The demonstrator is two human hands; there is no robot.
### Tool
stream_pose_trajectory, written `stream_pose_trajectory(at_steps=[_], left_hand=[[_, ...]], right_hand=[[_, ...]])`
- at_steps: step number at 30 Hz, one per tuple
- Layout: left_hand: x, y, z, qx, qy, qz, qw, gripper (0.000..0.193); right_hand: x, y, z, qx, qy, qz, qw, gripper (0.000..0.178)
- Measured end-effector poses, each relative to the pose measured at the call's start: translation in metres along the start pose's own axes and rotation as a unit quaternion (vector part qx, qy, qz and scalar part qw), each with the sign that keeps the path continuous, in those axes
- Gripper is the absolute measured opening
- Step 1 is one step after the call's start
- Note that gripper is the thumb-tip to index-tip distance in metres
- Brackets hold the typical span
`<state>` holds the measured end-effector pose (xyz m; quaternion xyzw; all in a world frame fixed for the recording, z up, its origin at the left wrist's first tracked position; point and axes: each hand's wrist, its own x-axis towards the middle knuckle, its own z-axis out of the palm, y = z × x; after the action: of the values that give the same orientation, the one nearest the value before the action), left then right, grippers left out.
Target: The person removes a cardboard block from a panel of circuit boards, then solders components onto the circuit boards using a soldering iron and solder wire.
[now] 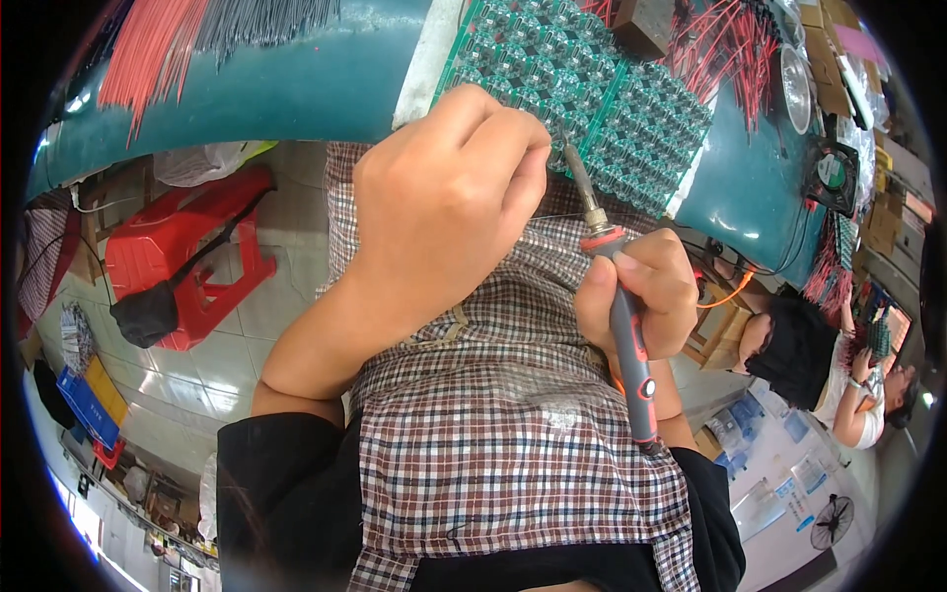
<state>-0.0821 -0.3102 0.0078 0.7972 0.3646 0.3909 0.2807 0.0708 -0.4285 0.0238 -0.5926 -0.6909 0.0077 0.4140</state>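
Note:
My right hand (646, 294) is wrapped round the grey and red handle of a soldering iron (626, 335). Its metal tip points up and away from me, over the near edge of a panel of green circuit boards (538, 69). Beside the tip, my left hand (444, 192) is closed in a pinch above the same panel. Whatever its fingers hold is hidden or too small to name. A second panel of green circuit boards (646, 133) lies just right of the first, both on a pale board on the teal table.
Red wires (153, 59) and black wires (261, 25) lie on the teal table (296, 104) at far left. A brown block (643, 28) and more red wires (725, 49) are at back right, near a small black fan (832, 176). A red stool (187, 257) stands left; another person (858, 395) sits right.

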Motion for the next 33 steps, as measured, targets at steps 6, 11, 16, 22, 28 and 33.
stream_pose_trajectory(at_steps=[6,11,16,22,28,33], left_hand=[[0.001,0.000,0.003,0.006,-0.007,-0.006,1.000,0.012],[-0.002,0.002,0.002,0.003,0.000,-0.007,1.000,0.013],[-0.006,0.005,-0.004,-0.032,0.006,-0.015,0.999,0.013],[-0.008,0.001,-0.002,-0.037,0.004,-0.005,0.999,0.013],[-0.001,0.008,-0.007,-0.036,-0.006,-0.007,0.999,0.012],[-0.004,0.018,-0.007,-0.061,-0.040,-0.058,0.996,0.007]], right_hand=[[0.001,-0.001,0.002,-0.020,-0.011,-0.009,1.000,0.034],[-0.001,-0.002,-0.003,-0.014,-0.004,-0.008,1.000,0.033],[-0.005,-0.005,-0.018,-0.008,0.010,0.000,1.000,0.031],[-0.002,-0.003,-0.008,0.009,0.019,0.003,1.000,0.030],[0.003,0.007,0.000,0.011,0.048,-0.015,0.999,0.030],[-0.003,0.010,-0.014,0.005,0.086,-0.023,0.996,0.028]])
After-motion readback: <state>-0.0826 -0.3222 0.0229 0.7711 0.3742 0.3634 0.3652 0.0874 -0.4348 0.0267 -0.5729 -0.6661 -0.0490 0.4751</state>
